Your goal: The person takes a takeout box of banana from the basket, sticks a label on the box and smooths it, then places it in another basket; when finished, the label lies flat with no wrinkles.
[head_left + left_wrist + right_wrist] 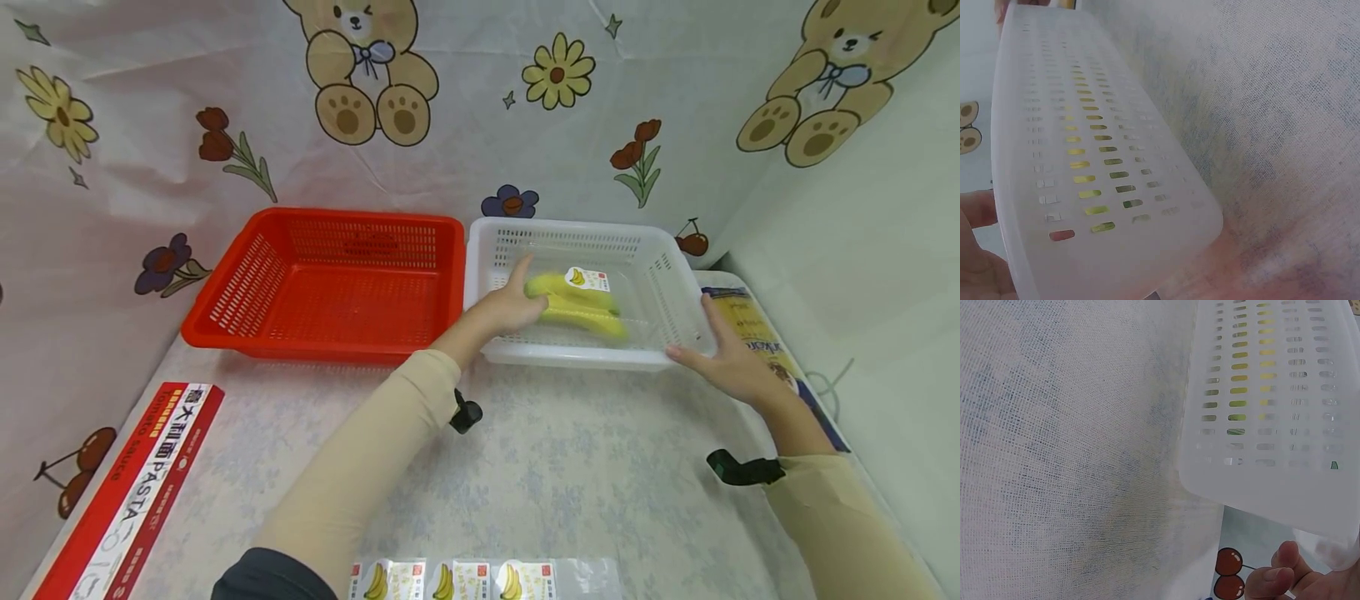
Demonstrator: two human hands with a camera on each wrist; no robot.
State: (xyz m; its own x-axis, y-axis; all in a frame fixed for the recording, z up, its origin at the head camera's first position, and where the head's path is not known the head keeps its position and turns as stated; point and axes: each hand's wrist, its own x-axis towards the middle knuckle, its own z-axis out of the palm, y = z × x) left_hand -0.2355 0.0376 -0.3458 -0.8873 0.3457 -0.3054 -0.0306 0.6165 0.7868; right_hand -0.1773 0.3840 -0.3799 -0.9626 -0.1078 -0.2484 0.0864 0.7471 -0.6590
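A white plastic basket (577, 358) holds yellow-green bananas (577, 308) in clear wrap with a banana label (587, 279). My left hand (512, 307) reaches over the basket's left front rim, its index finger extended and its thumb beside the bananas. The right hand (731, 358) is at the front right corner, thumb by the front rim and fingers along the outer right side. In the right wrist view its fingers (1272, 578) lie near the basket's end wall (1260, 494). Part of the left hand (985, 262) shows behind the rim in the left wrist view.
A red basket (360, 292) stands against the white one's left side. A red pasta box (135, 492) lies at the left. Several banana labels (453, 579) lie at the front edge. A yellow and blue package (750, 329) is behind the right hand, next to the wall.
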